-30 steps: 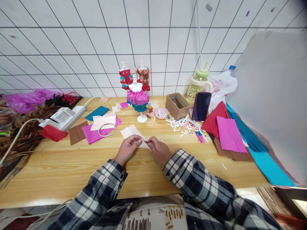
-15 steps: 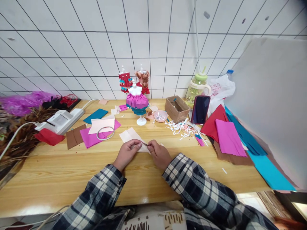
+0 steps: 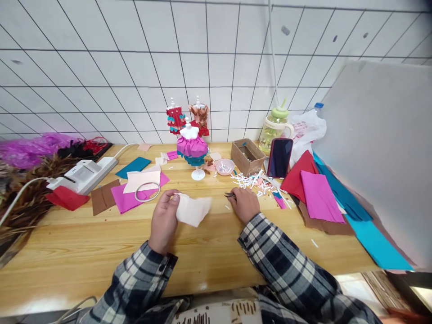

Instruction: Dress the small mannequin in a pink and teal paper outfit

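Note:
A pale pink sheet of paper is pinched at its left edge between the thumb and fingers of my left hand. The sheet is lifted and slightly blurred at its right side. My right hand rests on the table with its fingers curled round a small dark tool; two pointed tips stick out to the left, and the rest is hidden. Beyond my hands stands a white mini dress form wearing a ruffled magenta and teal paper dress.
Two more dressed forms, one in red, stand by the tiled wall. White paper strips lie near a pink dish, a cardboard box and a phone. Coloured papers lie right; a ring and power strip left.
My hands have moved apart. The pale pink paper has come up off the table in my left hand, while my right hand has shifted right with the dark tool.

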`<state>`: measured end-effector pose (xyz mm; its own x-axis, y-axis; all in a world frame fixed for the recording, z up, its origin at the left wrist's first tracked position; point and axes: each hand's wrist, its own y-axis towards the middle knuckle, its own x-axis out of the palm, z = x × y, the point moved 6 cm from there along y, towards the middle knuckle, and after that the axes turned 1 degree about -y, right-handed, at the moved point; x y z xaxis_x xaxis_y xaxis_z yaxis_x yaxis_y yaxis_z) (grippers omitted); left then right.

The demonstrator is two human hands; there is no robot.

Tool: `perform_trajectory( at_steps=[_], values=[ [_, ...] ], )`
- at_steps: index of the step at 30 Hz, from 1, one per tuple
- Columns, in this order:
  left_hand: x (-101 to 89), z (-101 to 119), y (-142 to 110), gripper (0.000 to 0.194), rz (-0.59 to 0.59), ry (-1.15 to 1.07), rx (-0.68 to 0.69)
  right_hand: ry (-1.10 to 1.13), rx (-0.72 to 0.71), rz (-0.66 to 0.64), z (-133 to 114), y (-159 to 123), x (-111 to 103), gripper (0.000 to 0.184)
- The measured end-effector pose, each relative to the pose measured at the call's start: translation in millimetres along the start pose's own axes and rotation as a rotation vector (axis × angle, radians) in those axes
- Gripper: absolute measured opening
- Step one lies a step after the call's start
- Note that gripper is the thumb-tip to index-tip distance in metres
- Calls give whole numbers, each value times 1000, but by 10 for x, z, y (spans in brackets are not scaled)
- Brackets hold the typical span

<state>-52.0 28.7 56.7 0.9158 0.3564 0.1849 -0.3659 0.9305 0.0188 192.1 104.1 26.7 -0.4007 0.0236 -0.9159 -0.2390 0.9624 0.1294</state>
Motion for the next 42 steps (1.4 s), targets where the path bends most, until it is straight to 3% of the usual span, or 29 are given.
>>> perform_trajectory(
  at_steps=[3, 6, 8, 11, 15, 18, 22, 26, 29, 32, 36, 42],
  values=[
    [56, 356, 19, 26, -74, -155, -25, 14, -111, 122, -194, -36, -52, 22],
    [54, 570, 33, 25, -94, -186, -71, 71, -431, -19, -587, -145, 102, 27],
    [15, 605, 22, 25, -85, -208, -92, 80, -517, -109, -686, -212, 220, 26],
    [-87, 581, -31, 30, -66, -263, -96, 115, -469, -140, -504, -232, 299, 32],
    [-266, 536, -155, 30, -30, -332, -156, 129, -563, -196, -149, -267, 248, 47],
    [-387, 442, -217, 26, -12, -415, -243, 74, -500, -152, -20, -213, 125, 49],
    [-474, 33, -91, 24, -105, -632, -335, 138, -344, -37, -243, 0, 46, 37],
    [-609, -506, 181, 8, -168, -917, -237, 332, -175, -79, -606, 423, 287, 55],
    [-689, -741, 227, 20, -206, -989, -218, 372, -95, -82, -801, 786, 512, 65],
    [-725, -732, 159, 27, -200, -987, -223, 382, -57, -63, -924, 1066, 671, 61],
    [-689, -632, 118, 24, -157, -971, -262, 342, -10, -84, -1006, 1271, 793, 36],
    [-646, -660, 182, 17, -136, -974, -283, 224, -10, -121, -1089, 1158, 785, 27]
  ],
)
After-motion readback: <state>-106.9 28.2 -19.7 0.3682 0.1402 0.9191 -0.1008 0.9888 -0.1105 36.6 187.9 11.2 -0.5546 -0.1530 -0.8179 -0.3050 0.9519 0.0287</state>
